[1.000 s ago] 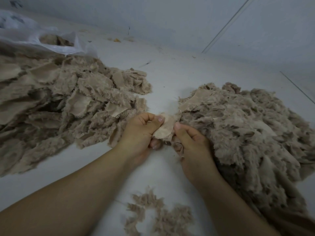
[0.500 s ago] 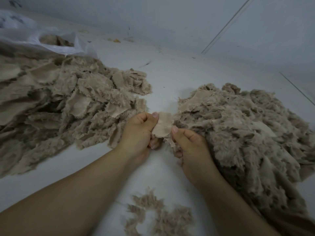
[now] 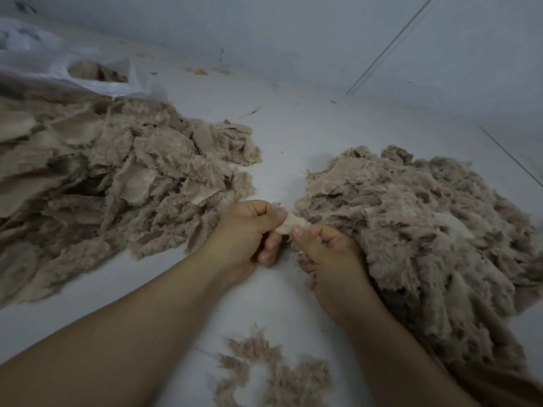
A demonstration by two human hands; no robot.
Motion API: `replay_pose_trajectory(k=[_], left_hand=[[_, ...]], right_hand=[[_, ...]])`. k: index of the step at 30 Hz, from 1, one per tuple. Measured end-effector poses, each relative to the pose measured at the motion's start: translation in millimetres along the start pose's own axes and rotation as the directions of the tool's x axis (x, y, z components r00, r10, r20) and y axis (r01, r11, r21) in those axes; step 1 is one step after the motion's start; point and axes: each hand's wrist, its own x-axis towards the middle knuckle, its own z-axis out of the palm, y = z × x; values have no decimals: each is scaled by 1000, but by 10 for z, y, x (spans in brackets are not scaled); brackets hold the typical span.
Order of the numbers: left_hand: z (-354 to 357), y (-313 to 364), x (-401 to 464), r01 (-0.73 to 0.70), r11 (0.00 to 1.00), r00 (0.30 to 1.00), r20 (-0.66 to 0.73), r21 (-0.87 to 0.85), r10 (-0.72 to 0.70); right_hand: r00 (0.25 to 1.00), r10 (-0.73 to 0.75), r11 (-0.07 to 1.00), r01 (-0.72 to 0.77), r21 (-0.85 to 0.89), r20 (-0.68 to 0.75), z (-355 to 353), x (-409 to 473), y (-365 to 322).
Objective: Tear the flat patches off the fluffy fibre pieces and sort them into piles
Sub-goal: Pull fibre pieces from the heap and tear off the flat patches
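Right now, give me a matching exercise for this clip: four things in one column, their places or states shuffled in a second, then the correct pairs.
Things
1. flat patch
2. plastic bag
3. small fluffy tuft
4. right-hand pile

Places or states
A. behind the left-hand pile, far left
B. pinched between the left hand and the right hand
C. lying close to the right forearm
D. alone on the floor, nearest the camera

Pairs: 1-B, 2-A, 3-D, 4-C

Both hands, left [image 3: 245,236] and right [image 3: 329,254], pinch with thumbs touching forefingers.
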Motion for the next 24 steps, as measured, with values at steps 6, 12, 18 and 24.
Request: replay_pose_trajectory(k=[6, 12, 18, 24], left_hand=[[-24, 65, 24, -191, 977, 940, -303, -93, 155], [45, 74, 14, -271, 961, 874, -405, 50, 267], [116, -20, -42, -223, 617, 956, 45, 755, 291], [90, -28, -54, -299, 553, 924, 91, 778, 372]], right_hand=[[999, -3, 1000, 4, 29, -45, 5, -8, -16], [997, 45, 995, -40, 94, -55, 48, -2, -28], [994, 88, 975, -74, 209, -60, 84, 22, -79], [987, 141, 966, -118, 231, -82, 72, 20, -118]])
